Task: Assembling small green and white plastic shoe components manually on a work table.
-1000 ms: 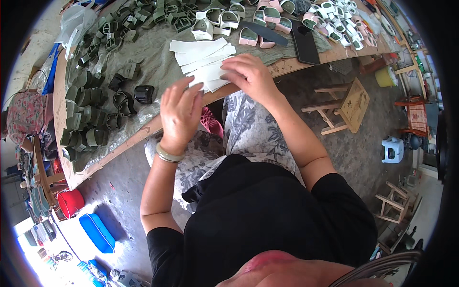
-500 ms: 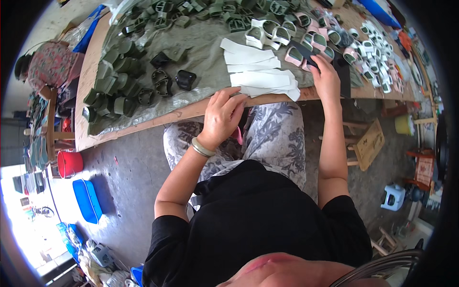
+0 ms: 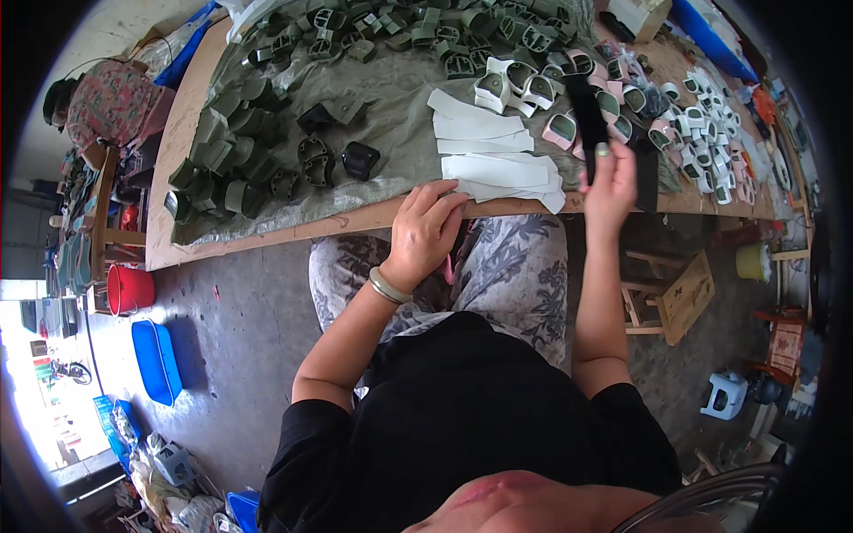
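Daylight's totally blown out at the opening (image 3: 22,391) on the lower left and puts a sheen on the floor (image 3: 240,338), the white strips (image 3: 502,169) look bright and clear, straight lines bend toward the black border, and the far right seems kinda soft.

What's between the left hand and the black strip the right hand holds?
Head view: a loose stack of white strips, lying on the table.
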Demonstrator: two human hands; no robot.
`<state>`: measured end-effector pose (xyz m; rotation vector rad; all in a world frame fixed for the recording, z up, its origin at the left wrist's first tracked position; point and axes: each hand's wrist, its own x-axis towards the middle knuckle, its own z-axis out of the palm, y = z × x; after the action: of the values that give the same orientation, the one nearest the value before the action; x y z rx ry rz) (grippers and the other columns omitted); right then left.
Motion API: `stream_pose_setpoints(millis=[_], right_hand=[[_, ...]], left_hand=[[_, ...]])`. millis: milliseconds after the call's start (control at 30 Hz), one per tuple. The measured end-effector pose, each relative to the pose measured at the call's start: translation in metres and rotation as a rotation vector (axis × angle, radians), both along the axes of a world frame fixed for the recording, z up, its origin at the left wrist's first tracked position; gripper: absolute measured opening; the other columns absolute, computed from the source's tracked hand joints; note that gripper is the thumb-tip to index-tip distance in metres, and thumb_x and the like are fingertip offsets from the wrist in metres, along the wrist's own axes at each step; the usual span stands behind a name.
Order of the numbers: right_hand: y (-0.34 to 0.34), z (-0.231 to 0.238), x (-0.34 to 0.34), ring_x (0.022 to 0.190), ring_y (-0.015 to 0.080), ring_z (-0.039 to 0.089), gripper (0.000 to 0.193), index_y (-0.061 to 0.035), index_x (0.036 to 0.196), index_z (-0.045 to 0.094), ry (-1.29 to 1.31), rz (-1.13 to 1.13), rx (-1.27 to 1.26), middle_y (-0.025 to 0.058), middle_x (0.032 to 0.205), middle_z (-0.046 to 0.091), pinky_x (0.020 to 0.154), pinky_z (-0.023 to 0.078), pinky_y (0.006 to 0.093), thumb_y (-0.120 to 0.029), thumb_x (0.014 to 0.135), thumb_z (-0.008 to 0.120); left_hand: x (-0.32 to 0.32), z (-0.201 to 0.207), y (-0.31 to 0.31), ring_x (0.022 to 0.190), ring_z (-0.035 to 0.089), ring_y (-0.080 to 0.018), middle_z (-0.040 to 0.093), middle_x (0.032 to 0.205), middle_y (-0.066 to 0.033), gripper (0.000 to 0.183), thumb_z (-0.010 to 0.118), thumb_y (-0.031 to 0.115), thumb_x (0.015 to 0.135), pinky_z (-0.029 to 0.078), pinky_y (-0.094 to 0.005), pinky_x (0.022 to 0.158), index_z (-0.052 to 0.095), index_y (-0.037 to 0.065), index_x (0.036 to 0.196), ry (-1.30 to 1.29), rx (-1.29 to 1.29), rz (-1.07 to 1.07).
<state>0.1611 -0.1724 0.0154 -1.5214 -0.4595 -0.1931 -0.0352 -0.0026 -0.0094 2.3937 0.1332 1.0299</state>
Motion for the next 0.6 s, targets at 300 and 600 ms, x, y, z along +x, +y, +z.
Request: stream_pose_setpoints(millis=[300, 600], right_hand=[[0.006, -0.033, 0.014, 0.084, 0.0125, 0.067, 0.017, 0.0038, 0.109, 0.056, -0.005, 0.359, 0.182, 0.0101, 0.104, 0.069, 0.071, 0.050, 0.0228, -0.006, 0.095, 0.058], [0.000, -0.032, 0.017, 0.085, 0.0116, 0.060, 0.014, 0.0022, 0.100, 0.065, -0.180, 0.239, 0.049, 0.0025, 0.099, 0.063, 0.076, 0.046, 0.0216, 0.002, 0.088, 0.057]], left_hand=[[0.000, 0.001, -0.002, 0.089, 0.062, -0.0298, 0.064, 0.104, -0.0109, 0.023, 0.068, -0.002, 0.075, 0.051, -0.0376, 0.076, 0.065, 0.005, 0.096, -0.003, -0.005, 0.002], [-0.001, -0.001, -0.002, 0.090, 0.062, -0.0293, 0.064, 0.104, -0.0102, 0.024, 0.069, -0.001, 0.074, 0.051, -0.0372, 0.077, 0.066, 0.006, 0.096, 0.000, 0.001, 0.008]])
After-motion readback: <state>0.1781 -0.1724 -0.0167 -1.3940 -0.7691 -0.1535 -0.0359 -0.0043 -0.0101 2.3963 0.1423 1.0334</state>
